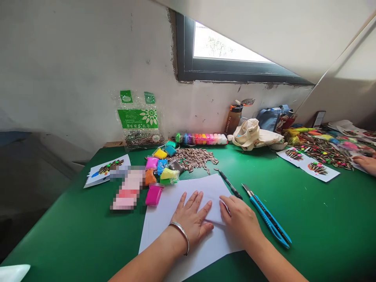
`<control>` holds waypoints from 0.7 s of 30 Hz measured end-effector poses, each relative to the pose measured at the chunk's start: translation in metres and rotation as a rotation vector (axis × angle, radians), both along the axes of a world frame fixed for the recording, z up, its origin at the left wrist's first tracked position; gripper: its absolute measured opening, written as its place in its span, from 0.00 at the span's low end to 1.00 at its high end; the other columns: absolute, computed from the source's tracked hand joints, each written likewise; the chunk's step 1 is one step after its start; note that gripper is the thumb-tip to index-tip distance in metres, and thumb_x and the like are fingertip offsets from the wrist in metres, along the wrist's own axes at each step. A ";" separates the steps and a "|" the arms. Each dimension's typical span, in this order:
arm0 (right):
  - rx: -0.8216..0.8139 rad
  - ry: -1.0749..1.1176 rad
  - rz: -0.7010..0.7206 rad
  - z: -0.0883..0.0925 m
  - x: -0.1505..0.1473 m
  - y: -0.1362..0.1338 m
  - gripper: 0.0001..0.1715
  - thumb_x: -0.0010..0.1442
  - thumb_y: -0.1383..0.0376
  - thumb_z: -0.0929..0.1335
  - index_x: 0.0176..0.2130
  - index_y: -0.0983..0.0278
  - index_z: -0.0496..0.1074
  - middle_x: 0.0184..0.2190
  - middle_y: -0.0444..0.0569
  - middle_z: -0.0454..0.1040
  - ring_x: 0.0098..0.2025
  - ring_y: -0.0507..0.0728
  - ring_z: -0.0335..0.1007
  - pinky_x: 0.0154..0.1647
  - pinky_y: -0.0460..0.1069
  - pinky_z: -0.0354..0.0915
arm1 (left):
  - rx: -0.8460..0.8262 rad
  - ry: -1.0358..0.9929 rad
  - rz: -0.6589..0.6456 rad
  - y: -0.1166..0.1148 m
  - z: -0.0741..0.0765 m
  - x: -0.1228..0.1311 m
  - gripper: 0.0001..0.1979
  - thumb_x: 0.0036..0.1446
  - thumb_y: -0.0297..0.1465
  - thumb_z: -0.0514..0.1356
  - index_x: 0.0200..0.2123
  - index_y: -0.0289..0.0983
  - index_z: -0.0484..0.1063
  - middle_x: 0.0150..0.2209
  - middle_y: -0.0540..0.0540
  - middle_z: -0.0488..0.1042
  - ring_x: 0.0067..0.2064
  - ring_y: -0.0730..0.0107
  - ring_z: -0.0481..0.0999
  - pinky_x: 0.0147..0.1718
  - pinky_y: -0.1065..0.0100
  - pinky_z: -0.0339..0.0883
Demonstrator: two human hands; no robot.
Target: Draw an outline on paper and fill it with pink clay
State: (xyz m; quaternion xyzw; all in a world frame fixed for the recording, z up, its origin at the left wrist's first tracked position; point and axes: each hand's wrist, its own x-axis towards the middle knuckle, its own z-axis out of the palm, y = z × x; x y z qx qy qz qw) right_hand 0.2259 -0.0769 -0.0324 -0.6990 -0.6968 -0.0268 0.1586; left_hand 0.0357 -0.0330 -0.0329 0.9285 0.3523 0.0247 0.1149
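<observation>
Paper [158, 231], white and blank where it shows, lies right under both hands, a folded edge running between them! Left hand [192, 219] is flat on the sheet, fingers spread, gripping nothing, a silver bangle [182, 230] at its wrist. Right hand [241, 215] is curled, its fingertips on the folded part; whether they pinch it, I can't tell.

Just beyond the right hand, a black pen [230, 183]; to its right, a blue knife [268, 219], blade out. Ahead of the left hand, a cluster of bright packets [154, 194], magenta nearest, touching the paper, and past them loose seeds [195, 156].

Now the lettering! Farther ahead and left of the hands stands a clear bag [138, 117], its green band printed with a white flower and Chinese characters, the last two reading 瓜子. Ahead of the right hand, a brown bottle [233, 119] shouts "BE YOUNGER" up its side. Between bag and bottle, a row of coloured tubs [202, 138], no words legible.

Left of the left hand, a decorated card [116, 166] and a pink item [129, 190], pixelated, so any print is lost. Far right of the right hand, more cards [317, 168], with a co-worker's hand [366, 162] beyond them.
</observation>
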 end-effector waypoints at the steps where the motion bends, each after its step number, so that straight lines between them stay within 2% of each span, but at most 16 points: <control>1: 0.007 -0.015 0.007 0.005 0.000 0.005 0.11 0.63 0.66 0.60 0.37 0.61 0.72 0.33 0.49 0.73 0.39 0.57 0.67 0.38 0.49 0.57 | -0.006 -0.003 0.002 0.000 0.000 0.000 0.30 0.61 0.53 0.39 0.63 0.49 0.49 0.66 0.39 0.46 0.67 0.54 0.43 0.61 0.41 0.35; 3: 0.004 -0.040 0.028 0.012 0.000 0.016 0.11 0.62 0.67 0.61 0.37 0.61 0.72 0.38 0.51 0.72 0.42 0.59 0.65 0.40 0.50 0.56 | -0.015 -0.007 0.003 0.000 -0.001 0.000 0.31 0.61 0.53 0.38 0.63 0.49 0.49 0.66 0.39 0.45 0.67 0.54 0.43 0.61 0.40 0.35; 8: -0.109 -0.099 0.030 0.010 -0.005 0.042 0.11 0.62 0.69 0.60 0.33 0.63 0.69 0.35 0.53 0.71 0.39 0.59 0.65 0.38 0.50 0.55 | -0.032 -0.018 0.008 0.000 -0.002 0.000 0.32 0.61 0.54 0.37 0.64 0.48 0.49 0.67 0.39 0.45 0.67 0.54 0.41 0.61 0.40 0.34; 12: -0.278 0.038 0.019 0.009 0.000 0.058 0.08 0.61 0.65 0.61 0.39 0.64 0.67 0.37 0.51 0.73 0.37 0.56 0.67 0.33 0.47 0.54 | -0.043 -0.025 0.015 -0.001 -0.003 0.000 0.33 0.60 0.54 0.37 0.64 0.48 0.48 0.67 0.38 0.45 0.67 0.54 0.40 0.61 0.40 0.34; 14: -0.356 0.076 0.029 0.012 0.005 0.064 0.09 0.60 0.64 0.62 0.40 0.63 0.67 0.35 0.48 0.74 0.34 0.54 0.68 0.29 0.46 0.52 | -0.051 -0.028 0.019 -0.002 -0.003 0.000 0.33 0.60 0.54 0.37 0.64 0.48 0.48 0.67 0.38 0.45 0.67 0.54 0.40 0.61 0.40 0.33; 17: -0.382 0.051 0.048 0.015 0.008 0.071 0.07 0.59 0.64 0.61 0.35 0.62 0.68 0.32 0.47 0.75 0.31 0.54 0.67 0.27 0.46 0.49 | -0.065 -0.034 0.022 -0.004 -0.002 0.000 0.33 0.60 0.55 0.37 0.64 0.48 0.49 0.67 0.38 0.45 0.67 0.53 0.40 0.61 0.40 0.33; 21: -0.361 -0.009 0.108 0.016 0.005 0.076 0.08 0.58 0.67 0.62 0.32 0.63 0.70 0.33 0.50 0.75 0.35 0.56 0.67 0.30 0.47 0.49 | -0.082 -0.036 0.028 -0.005 0.001 -0.001 0.33 0.60 0.55 0.38 0.64 0.48 0.49 0.67 0.38 0.44 0.67 0.53 0.40 0.61 0.40 0.33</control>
